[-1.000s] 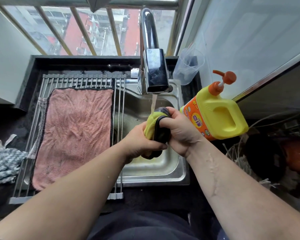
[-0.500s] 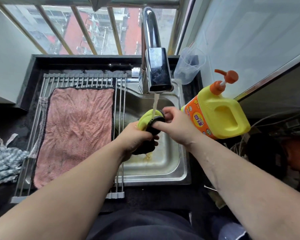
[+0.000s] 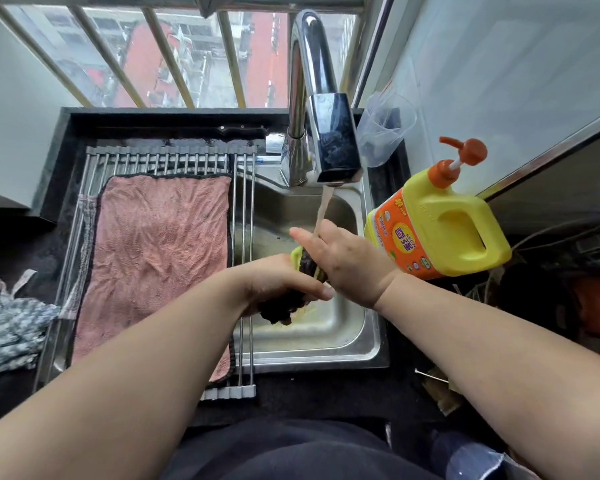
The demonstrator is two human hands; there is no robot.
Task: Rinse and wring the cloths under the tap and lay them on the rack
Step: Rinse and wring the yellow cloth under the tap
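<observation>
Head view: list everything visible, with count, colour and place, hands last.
tap: one, chrome, behind the sink, running
sink: one, steel, centre
rack: one, steel, over the sink's left side
pink cloth: one, pink, flat on the rack
yellow-and-dark cloth: one, over the sink, between both hands
detergent bottle: one, yellow with orange pump, right of sink
cup: one, clear, right of the tap
striped cloth: one, grey, counter at far left
left hand: grips the yellow-and-dark cloth
right hand: fingers straight, against that cloth, under the stream
</observation>
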